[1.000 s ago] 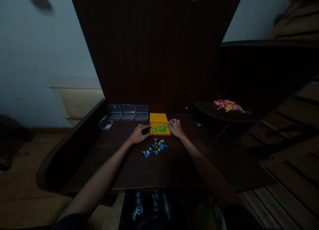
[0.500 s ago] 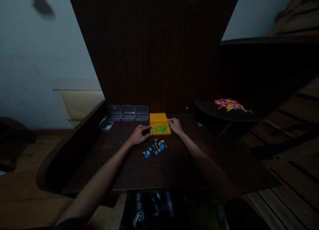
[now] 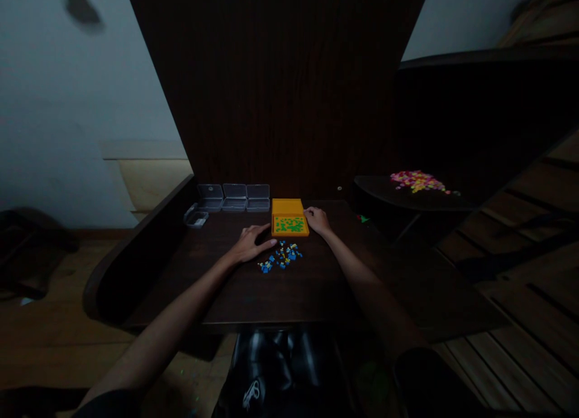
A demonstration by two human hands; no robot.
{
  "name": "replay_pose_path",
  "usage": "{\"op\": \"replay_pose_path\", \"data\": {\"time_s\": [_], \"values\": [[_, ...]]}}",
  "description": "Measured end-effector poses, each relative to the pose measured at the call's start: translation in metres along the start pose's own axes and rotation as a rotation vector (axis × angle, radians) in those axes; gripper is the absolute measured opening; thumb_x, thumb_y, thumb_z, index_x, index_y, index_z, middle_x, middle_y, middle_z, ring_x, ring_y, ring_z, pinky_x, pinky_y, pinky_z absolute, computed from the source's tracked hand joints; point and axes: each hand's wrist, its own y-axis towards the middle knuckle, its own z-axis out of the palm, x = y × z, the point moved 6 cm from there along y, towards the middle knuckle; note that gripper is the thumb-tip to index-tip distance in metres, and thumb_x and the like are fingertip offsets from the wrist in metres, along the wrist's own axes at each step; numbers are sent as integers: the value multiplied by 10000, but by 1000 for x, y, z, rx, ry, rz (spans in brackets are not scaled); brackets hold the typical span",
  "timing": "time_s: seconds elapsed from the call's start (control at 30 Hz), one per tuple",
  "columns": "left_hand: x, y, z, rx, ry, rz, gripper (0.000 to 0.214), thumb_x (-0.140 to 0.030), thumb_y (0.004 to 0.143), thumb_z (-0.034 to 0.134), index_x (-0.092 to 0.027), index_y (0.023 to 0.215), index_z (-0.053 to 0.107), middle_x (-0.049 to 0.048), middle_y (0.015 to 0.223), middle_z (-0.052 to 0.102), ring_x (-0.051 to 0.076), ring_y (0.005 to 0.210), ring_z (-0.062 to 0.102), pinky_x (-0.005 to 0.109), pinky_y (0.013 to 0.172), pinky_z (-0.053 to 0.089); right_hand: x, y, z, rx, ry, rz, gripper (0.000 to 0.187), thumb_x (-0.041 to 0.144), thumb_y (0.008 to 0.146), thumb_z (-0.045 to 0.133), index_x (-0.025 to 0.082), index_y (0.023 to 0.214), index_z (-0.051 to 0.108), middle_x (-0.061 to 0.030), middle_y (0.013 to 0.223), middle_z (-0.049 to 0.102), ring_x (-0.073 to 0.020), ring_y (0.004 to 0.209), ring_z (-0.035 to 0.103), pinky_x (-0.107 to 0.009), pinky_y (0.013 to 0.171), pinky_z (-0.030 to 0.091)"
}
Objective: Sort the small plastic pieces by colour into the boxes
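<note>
Our left hand [image 3: 251, 244] lies flat on the dark wooden surface [image 3: 280, 297], fingers loosely spread and holding nothing, its fingertips just beside the near left corner of the open orange plastic box [image 3: 289, 208]. Our right hand [image 3: 318, 220] touches the box's right side; we cannot tell whether it grips. The box, filled with small green pieces [image 3: 289, 225], sits near the surface's far edge. Loose blue and yellow pieces [image 3: 280, 257] lie just in front of it. Three clear plastic cases [image 3: 234, 196] line the far left edge.
</note>
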Motion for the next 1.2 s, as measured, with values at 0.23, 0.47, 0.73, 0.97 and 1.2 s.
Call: {"op": "replay_pose_path", "data": {"time_s": [0.23,0.47,0.73,0.97,1.2], "values": [[-10,-33,3,92,96,84,893,-687,755,589,-195,1462,355,143,1474,434,341,1353,382,505,1114,294,3,-2,-3,-8,35,11,225,252,873,515,193,821,725,-51,844,738,-165,773,652,-233,728,454],[-8,-29,4,51,77,91,739,-610,875,471,-182,1462,336,143,1489,413,321,1359,382,512,1119,296,-1,5,-1,-8,46,35,249,286,880,499,197,826,725,-58,852,739,-171,778,651,-236,711,446],[-4,-8,-2,-9,26,56,968,-680,777,567,-203,1514,160,170,1594,147,376,1442,207,591,1128,244,-4,20,3,3,53,33,249,347,860,528,195,783,709,-26,756,715,-149,698,621,-223,648,415],[-19,7,0,-65,58,273,1220,-677,643,707,-192,1529,22,191,1602,15,387,1472,40,570,1164,159,-3,21,5,23,59,-10,192,316,820,563,188,776,699,-5,698,689,-134,639,592,-218,622,397],[-19,23,6,-54,78,223,1211,-680,599,735,-219,1525,106,190,1601,39,432,1460,23,617,1137,161,-4,23,6,34,64,-20,173,272,807,552,183,772,696,-13,704,688,-139,647,594,-224,622,402]]}}
